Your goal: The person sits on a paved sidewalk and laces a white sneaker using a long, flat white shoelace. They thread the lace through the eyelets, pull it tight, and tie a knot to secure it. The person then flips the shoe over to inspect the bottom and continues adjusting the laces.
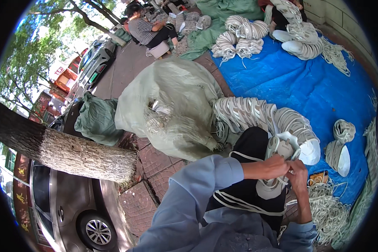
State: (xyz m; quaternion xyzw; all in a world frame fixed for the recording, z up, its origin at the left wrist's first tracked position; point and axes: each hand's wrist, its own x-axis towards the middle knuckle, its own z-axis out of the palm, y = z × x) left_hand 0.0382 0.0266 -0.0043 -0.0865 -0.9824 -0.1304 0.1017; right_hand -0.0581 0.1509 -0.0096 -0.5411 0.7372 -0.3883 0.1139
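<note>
A white and grey shoe upper rests on my lap against my dark trousers, its opening on the far side. Over its middle my left hand and my right hand meet, fingertips close together. Both are closed. White strands of shoelace show on the upper just beneath my right hand, which pinches a lace. What my left fingers grip is hidden by the hand itself. Several long white laces lie across my thigh. Right beyond my knee curves a long row of nested shoe uppers.
On the blue tarp lie more bundled uppers, two small stacks and a tangled lace pile. A big pale sack stands ahead, left of the tarp. A tree trunk and parked car are left. Other people sit farther off.
</note>
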